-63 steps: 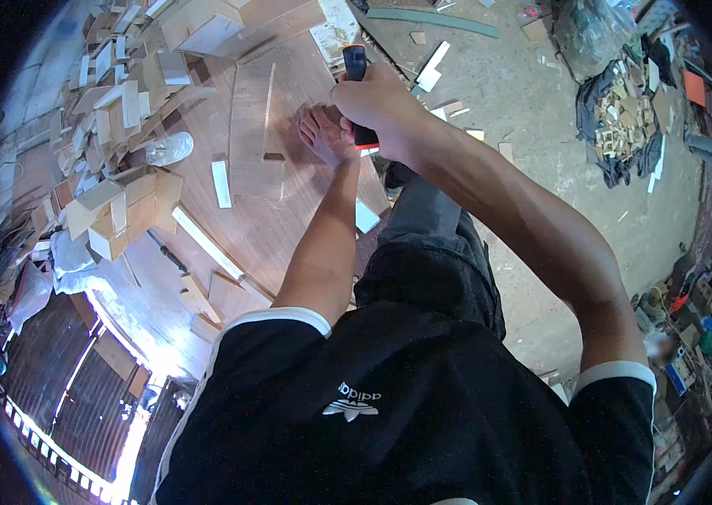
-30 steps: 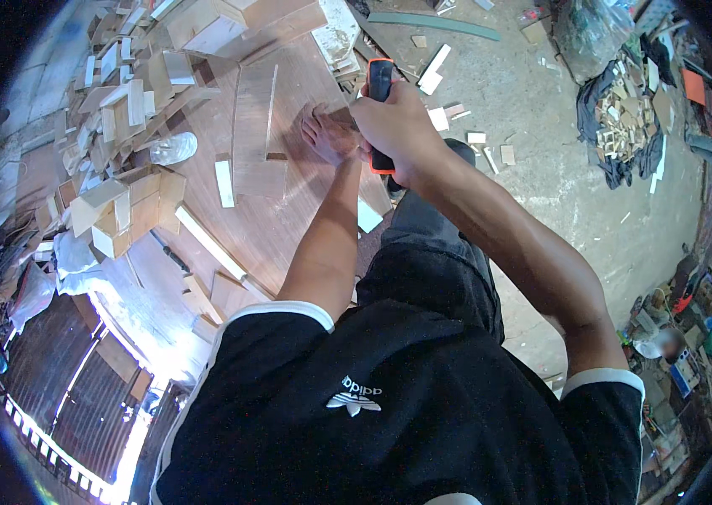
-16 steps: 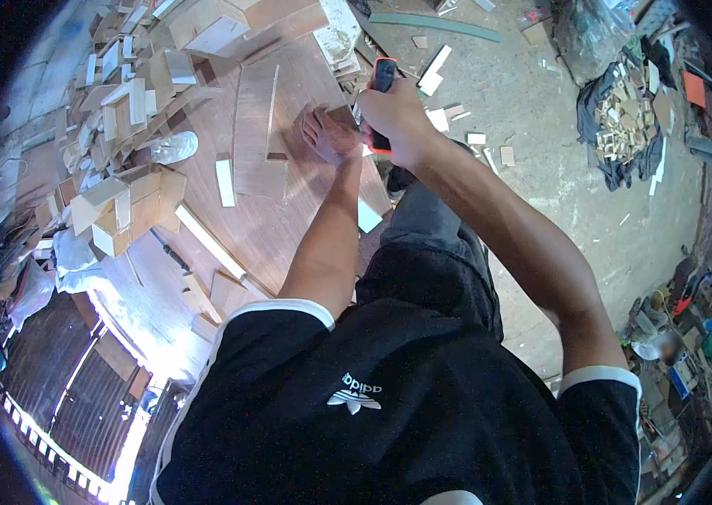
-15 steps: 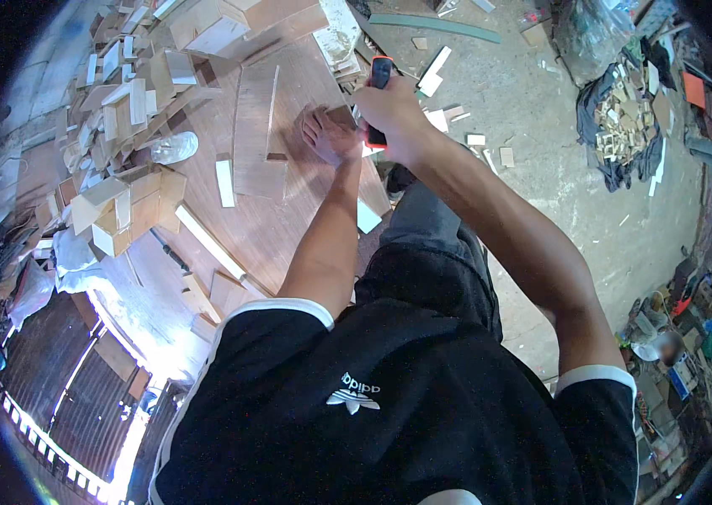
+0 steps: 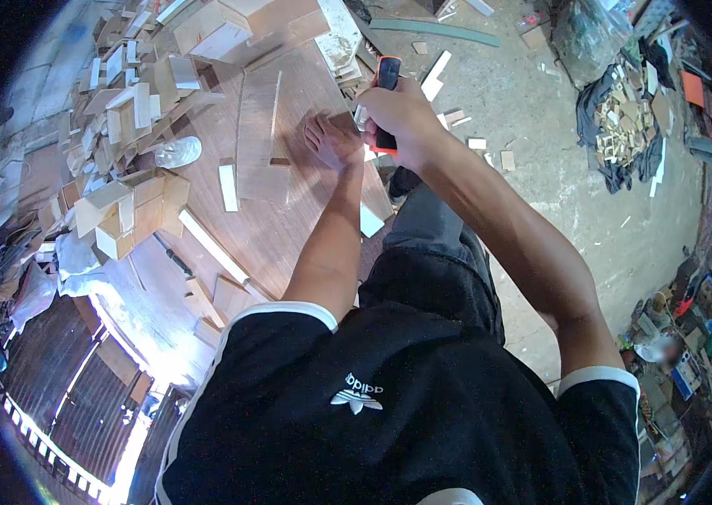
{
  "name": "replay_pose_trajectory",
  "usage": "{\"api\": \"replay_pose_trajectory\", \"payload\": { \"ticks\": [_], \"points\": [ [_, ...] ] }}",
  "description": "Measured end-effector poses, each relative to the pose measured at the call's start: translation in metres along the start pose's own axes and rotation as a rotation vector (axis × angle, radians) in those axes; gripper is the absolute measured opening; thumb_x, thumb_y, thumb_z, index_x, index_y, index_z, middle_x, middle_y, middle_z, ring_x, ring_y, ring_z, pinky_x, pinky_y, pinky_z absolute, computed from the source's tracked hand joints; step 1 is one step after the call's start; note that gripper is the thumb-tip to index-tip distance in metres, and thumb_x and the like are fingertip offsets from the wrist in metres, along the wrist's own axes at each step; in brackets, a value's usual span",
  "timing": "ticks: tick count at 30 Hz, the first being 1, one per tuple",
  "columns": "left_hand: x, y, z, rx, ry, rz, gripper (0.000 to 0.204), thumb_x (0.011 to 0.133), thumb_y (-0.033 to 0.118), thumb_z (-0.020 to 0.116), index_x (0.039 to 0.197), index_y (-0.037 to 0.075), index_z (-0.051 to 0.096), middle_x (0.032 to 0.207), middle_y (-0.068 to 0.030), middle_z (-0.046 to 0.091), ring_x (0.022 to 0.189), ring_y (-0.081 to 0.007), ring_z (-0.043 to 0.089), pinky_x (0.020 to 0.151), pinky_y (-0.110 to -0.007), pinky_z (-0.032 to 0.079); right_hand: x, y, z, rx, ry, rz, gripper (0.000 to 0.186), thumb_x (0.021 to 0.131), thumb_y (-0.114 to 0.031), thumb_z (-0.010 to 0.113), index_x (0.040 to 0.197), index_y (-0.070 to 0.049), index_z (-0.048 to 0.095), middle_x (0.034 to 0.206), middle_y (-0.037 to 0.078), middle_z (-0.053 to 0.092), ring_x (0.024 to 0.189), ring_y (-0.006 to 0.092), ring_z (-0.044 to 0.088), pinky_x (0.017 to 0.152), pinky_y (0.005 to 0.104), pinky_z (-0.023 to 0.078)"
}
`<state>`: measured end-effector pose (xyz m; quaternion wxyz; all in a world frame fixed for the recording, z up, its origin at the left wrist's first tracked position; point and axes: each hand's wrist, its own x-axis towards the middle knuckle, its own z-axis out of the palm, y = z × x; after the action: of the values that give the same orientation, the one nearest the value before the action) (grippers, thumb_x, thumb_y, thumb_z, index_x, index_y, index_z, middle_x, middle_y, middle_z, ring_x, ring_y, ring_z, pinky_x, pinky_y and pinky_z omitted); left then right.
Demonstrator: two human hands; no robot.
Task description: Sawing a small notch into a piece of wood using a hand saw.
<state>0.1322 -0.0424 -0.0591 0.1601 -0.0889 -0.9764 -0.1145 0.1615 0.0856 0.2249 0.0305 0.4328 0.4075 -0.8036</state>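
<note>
On the brown wooden board point(image 5: 297, 219), my left hand point(image 5: 330, 139) lies with fingers apart and slightly bent, near the board's right edge. Just right of it, my right hand point(image 5: 402, 118) is closed round the black-and-orange handle of a tool point(image 5: 387, 71), probably a saw. The tool's working part is mostly hidden between my hands, with a small pale, shiny part showing. Left of my hands lie a long plywood piece point(image 5: 255, 143) with a narrow raised strip and a small white strip point(image 5: 229, 187).
Piled plywood boxes and offcuts point(image 5: 137, 210) fill the left, with a clear bottle point(image 5: 177, 152) and a dark tool point(image 5: 172, 257). Right, on the concrete floor point(image 5: 575, 236), are scraps, a dark sack of offcuts point(image 5: 621, 118) and cluttered materials point(image 5: 693, 337). My leg point(image 5: 427, 252) is below the board's edge.
Compared with one second ago, my right hand and the tool sit slightly higher and farther right. My left hand stays in place on the board.
</note>
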Motion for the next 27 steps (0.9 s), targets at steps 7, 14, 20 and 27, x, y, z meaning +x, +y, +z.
{"api": "replay_pose_trajectory", "payload": {
  "ticks": [7,14,20,27],
  "points": [
    [0.002,0.025,-0.018,-0.183,-0.029,0.03,0.058,0.066,0.042,0.071,0.108,0.008,0.052,0.121,-0.0165,0.049,0.119,-0.0328,0.042,0.101,-0.045,0.03,0.019,0.012,-0.008,-0.029,0.058,-0.012,0.014,0.078,-0.001,0.056,0.085,-0.003,0.045,0.06,0.006,0.047,0.045,0.0158,0.047,0.039,0.0329,0.039],
    [0.002,0.041,-0.025,-0.342,-0.048,-0.024,0.049,0.062,0.027,0.068,0.105,0.011,0.054,0.12,-0.0138,0.05,0.118,-0.031,0.043,0.102,-0.044,0.029,0.032,0.013,-0.018,0.079,0.097,-0.005,0.01,0.076,0.002,0.052,0.078,-0.003,0.044,0.058,0.006,0.046,0.045,0.0168,0.045,0.039,0.0338,0.037],
    [0.0,0.029,-0.019,-0.274,-0.047,0.065,0.045,0.061,0.015,0.061,0.105,0.011,0.053,0.118,-0.0132,0.05,0.116,-0.032,0.043,0.102,-0.042,0.029,0.006,0.024,-0.02,0.032,0.101,-0.022,0.011,0.078,0.001,0.054,0.08,-0.005,0.045,0.058,0.005,0.045,0.044,0.015,0.044,0.04,0.0316,0.035],
    [0.005,0.041,-0.04,-0.249,-0.14,-0.077,0.044,0.063,0.013,0.059,0.107,0.012,0.053,0.123,-0.0129,0.048,0.121,-0.0317,0.039,0.105,-0.043,0.026,-0.015,0.0,-0.014,0.052,0.053,-0.021,0.011,0.079,0.0,0.055,0.083,-0.005,0.046,0.058,0.004,0.045,0.044,0.0141,0.043,0.039,0.0313,0.033]
  ]
}}
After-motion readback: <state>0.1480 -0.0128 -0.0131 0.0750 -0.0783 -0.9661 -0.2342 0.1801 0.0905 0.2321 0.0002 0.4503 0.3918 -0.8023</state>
